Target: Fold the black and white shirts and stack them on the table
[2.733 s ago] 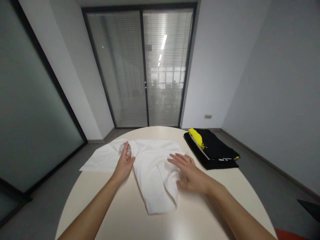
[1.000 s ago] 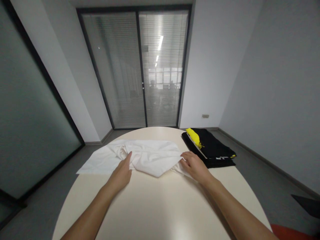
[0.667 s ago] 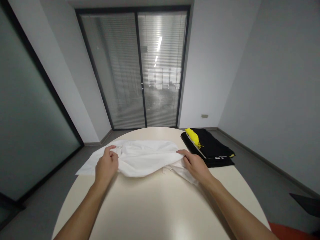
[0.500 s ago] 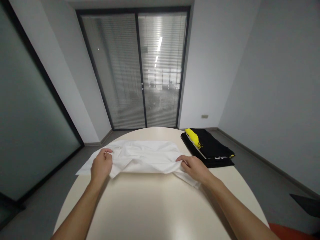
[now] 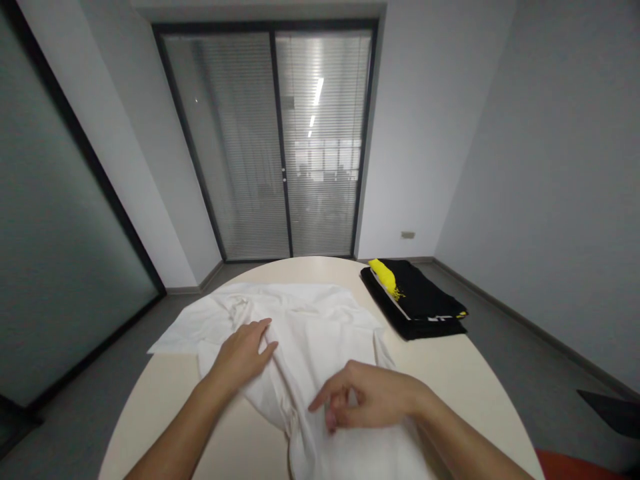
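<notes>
A white shirt (image 5: 320,333) lies spread over the round table (image 5: 235,437), rumpled, with one part reaching out to the left and another running toward me over the near side. On its left part rests my left hand (image 5: 243,353), fingers stretched and thumb apart, holding nothing. Lower and to the right, my right hand (image 5: 367,397) is above the near part of the cloth. Its index finger points left, the other fingers are bent, and its thumb is apart with no cloth visibly gripped. Whether that hand touches the shirt I cannot tell.
Folded black clothes (image 5: 425,293) with a yellow print lie stacked at the table's far right. Beyond the table is a glazed door (image 5: 285,147) with blinds. A red-orange thing (image 5: 575,465) and a dark object (image 5: 610,410) show at lower right.
The white shirt's near part, bunched across the table before, now extends toward me. My right hand let go and moved nearer and left; my left hand released its grip and moved right onto the cloth.
</notes>
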